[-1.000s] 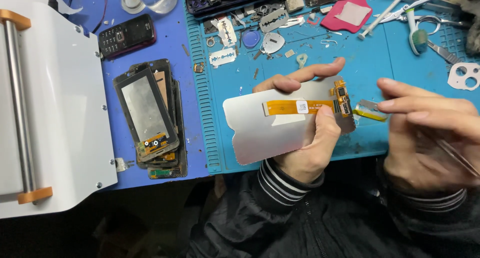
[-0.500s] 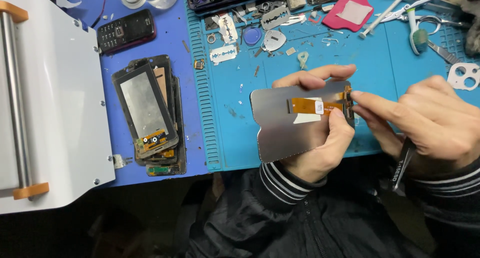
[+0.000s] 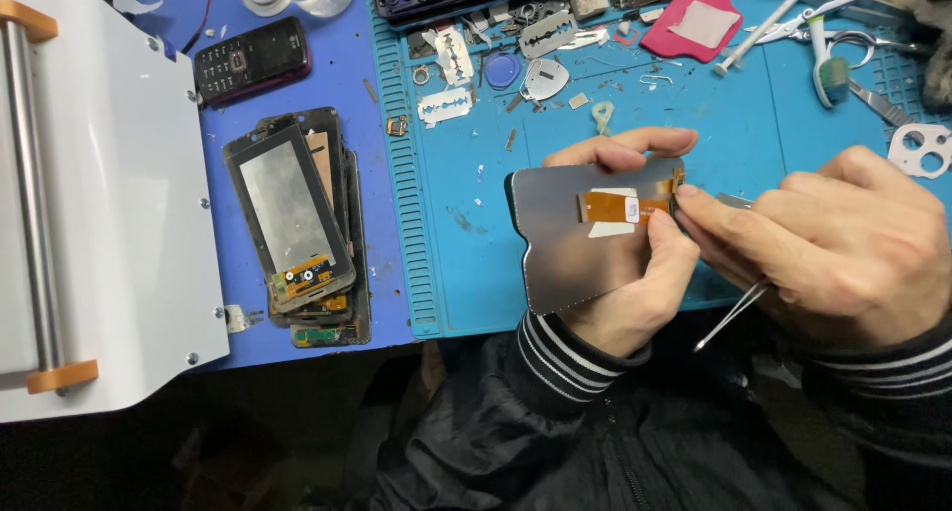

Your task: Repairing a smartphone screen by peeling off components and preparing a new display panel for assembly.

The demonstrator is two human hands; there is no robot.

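**Describer:** Above a blue work mat (image 3: 446, 233), seen from the wearer's head, the left hand (image 3: 635, 293) holds a grey phone display panel (image 3: 565, 243), back side up. The thumb presses on its face and the fingers curl over the far edge, so the grip is closed on the panel. An orange flex ribbon (image 3: 615, 207) runs across the panel's upper part.

**Listener:** And the right hand?

**Describer:** The right hand (image 3: 833, 243) is closed around slim metal tweezers (image 3: 734, 313), whose tail pokes out below the palm. Its fingertips (image 3: 694, 199) meet the ribbon's right end at the panel's edge. I cannot see the tweezer tips.

**Listener:** How should this be handled well?

**Describer:** My judgement: keep the panel level and braced by the thumb, work the ribbon's end gently, and avoid creasing it, since such ribbons look thin and easy to tear.

**Listener:** What else is nearby?

**Describer:** To the left lies a stack of dark screen frames (image 3: 302, 224), a small black keypad phone (image 3: 248, 63), and a white machine with orange ends (image 3: 109, 194). Razor blades (image 3: 446, 105) and scissors (image 3: 833, 25) lie scattered at the far side.
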